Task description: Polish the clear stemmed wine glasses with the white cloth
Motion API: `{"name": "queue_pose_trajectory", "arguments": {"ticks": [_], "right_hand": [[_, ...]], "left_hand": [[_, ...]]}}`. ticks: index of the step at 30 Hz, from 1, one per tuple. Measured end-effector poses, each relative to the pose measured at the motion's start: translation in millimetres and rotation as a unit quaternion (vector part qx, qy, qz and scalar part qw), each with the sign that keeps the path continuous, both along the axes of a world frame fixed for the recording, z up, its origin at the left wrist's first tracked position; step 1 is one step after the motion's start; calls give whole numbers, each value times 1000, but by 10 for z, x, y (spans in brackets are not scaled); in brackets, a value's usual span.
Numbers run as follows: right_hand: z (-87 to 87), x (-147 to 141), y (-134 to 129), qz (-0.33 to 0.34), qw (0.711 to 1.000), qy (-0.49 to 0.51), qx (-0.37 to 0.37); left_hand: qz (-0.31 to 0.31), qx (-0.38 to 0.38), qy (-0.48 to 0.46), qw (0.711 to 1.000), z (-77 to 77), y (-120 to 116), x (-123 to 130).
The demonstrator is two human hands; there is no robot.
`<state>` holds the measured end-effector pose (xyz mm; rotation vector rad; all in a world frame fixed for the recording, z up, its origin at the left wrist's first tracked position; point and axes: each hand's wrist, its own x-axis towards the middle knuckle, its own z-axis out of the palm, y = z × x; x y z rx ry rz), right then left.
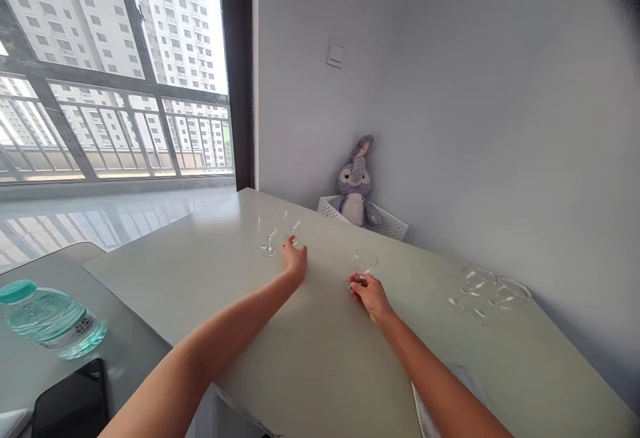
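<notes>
My left hand (pixel 296 258) reaches far over the pale table, its fingers closed at the low part of a clear stemmed glass (pixel 293 220). Just left of it stands another stemmed glass (pixel 269 233), upright and apart from the hand. Nearer the middle, my right hand (pixel 371 295) pinches the stem of a third clear glass (pixel 367 261) close to its foot. That glass is upright, and its foot is partly hidden by the fingers.
More clear stemmed glasses (pixel 479 280) stand at the table's right. A white cloth-like item (pixel 425 415) lies partly under my right forearm. On a grey surface at left are a water bottle (pixel 53 318) and a phone (pixel 75 401). A plush rabbit (pixel 355 188) sits in a white basket (pixel 395 226).
</notes>
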<state>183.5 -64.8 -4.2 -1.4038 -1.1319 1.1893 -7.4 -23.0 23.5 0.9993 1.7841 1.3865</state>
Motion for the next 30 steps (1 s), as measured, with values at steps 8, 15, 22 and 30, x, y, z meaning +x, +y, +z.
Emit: {"name": "queue_pose_trajectory", "arguments": {"ticks": [8,15,22,30], "right_hand": [[-14,-653,376,46,999,0,19],[-45,-1239,713,83,996,19,29],[-47,-1415,918,112,992,30,38],[-4,-1361,875,91,994,12,58]], "left_hand": [[-565,416,298,647,-379,-1104,564],[-563,494,388,537,-530,-1031,594],[-575,514,377,513,-528,-975,598],[-552,503,326,580,-481,-941,461]]}}
